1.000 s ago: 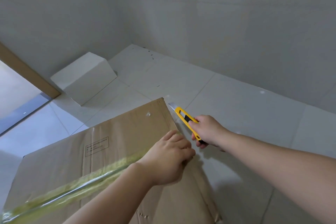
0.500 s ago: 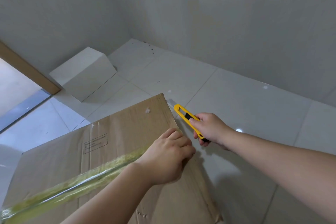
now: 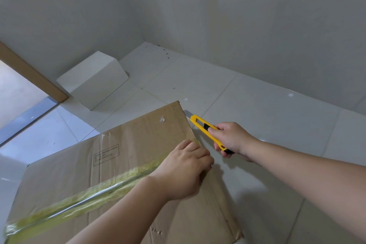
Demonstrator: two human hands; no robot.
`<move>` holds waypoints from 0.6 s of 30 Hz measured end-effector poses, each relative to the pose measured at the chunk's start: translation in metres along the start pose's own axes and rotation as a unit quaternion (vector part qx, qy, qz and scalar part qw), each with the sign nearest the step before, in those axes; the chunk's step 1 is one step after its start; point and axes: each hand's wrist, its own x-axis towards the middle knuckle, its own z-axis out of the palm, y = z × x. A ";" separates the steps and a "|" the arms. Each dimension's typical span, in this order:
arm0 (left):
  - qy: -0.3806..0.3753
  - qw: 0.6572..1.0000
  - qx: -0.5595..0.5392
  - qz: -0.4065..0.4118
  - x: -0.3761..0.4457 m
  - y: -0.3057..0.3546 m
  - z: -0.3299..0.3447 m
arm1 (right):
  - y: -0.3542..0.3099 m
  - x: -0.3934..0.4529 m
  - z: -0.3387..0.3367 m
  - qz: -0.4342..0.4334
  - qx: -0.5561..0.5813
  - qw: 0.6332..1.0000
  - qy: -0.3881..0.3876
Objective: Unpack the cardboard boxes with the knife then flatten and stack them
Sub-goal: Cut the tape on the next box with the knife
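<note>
Floor tiles (image 3: 257,109), knife (image 3: 206,127) barely shifted.

Matt brown cardboard box (image 3: 118,164), glossy yellowed tape (image 3: 79,198), yellow plastic knife (image 3: 200,125), glossy floor tiles (image 3: 267,117)

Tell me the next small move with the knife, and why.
Probably draw the knife back along the box edge: the right hand holds its blade at the far corner, while the left hand steadies the box where the tape ends.
</note>
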 end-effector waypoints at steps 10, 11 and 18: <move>0.020 0.997 -0.020 -0.071 -0.017 -0.021 0.005 | 0.001 -0.006 -0.012 0.036 -0.019 0.999 -0.032; 0.014 0.996 -0.013 -0.089 -0.018 -0.025 0.007 | 0.000 -0.005 -0.010 0.036 -0.022 0.999 -0.032; -0.010 0.994 0.041 -0.106 -0.028 -0.031 0.016 | 0.009 -0.021 -0.019 0.035 -0.060 0.996 -0.062</move>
